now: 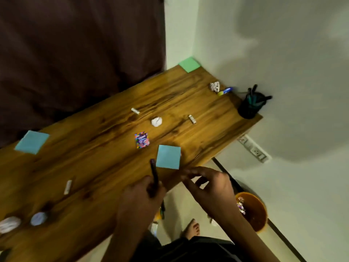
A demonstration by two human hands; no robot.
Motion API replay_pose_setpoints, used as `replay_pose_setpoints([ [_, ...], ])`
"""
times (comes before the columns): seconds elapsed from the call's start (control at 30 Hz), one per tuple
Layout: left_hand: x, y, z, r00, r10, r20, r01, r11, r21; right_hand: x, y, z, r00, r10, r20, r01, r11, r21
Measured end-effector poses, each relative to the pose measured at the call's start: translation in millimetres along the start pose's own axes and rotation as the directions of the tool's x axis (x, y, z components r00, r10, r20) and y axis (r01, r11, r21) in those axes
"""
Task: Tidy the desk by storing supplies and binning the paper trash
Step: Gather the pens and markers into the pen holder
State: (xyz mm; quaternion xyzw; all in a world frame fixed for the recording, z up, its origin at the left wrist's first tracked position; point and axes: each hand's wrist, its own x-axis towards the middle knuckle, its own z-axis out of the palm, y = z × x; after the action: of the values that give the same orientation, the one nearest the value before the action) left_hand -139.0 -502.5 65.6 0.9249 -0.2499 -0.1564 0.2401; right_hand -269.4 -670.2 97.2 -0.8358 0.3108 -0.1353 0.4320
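My left hand grips a dark pen that points up over the wooden desk. Beside it my right hand hovers at the desk's near edge with its fingers spread and holds nothing. Just beyond both hands lies a blue sticky-note pad. A crumpled white paper ball and a colourful candy wrapper lie mid-desk. Another crumpled printed paper sits near the far edge. A black pen holder with pens stands at the right corner. An orange bin on the floor holds some wrappers.
A second blue pad lies far left, a green pad at the far corner. Small white erasers, a glue stick and round items are scattered about. A dark curtain hangs behind.
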Motion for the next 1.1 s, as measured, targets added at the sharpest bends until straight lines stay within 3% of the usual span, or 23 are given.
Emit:
replay_pose_setpoints([
  [0.07,1,54,16,0.975,0.213,0.061,-0.209,0.976,-0.057,5,8,-20,0.998,0.054,-0.02,-0.051,0.99,0.133],
  [0.13,7,84,30,0.931,0.363,0.037,-0.36,0.93,-0.073,14,16,-36,0.994,0.109,-0.022,-0.1,0.963,0.252],
  [0.33,45,124,73,0.776,0.626,-0.075,-0.631,0.773,-0.072,41,43,-77,0.972,0.215,-0.095,-0.165,0.913,0.374],
  [0.43,63,141,82,0.809,0.586,-0.04,-0.587,0.804,-0.094,60,55,-100,0.955,0.261,-0.144,-0.186,0.899,0.397],
  [0.57,97,165,91,0.855,0.518,0.025,-0.511,0.85,-0.128,107,70,-129,0.913,0.256,-0.319,-0.129,0.92,0.369],
  [0.7,151,180,95,0.869,0.486,0.093,-0.46,0.862,-0.213,170,83,-153,0.833,0.203,-0.515,-0.074,0.962,0.261],
  [0.9,218,194,89,0.892,0.443,0.091,-0.411,0.878,-0.246,236,91,-191,0.714,0.158,-0.682,-0.054,0.984,0.171],
  [1.0,238,191,89,0.901,0.417,0.121,-0.377,0.889,-0.258,254,107,-199,0.677,0.169,-0.716,-0.109,0.986,0.129],
  [1.1,247,186,93,0.927,0.363,0.093,-0.324,0.9,-0.291,265,126,-199,0.704,0.14,-0.696,-0.177,0.984,0.019],
])
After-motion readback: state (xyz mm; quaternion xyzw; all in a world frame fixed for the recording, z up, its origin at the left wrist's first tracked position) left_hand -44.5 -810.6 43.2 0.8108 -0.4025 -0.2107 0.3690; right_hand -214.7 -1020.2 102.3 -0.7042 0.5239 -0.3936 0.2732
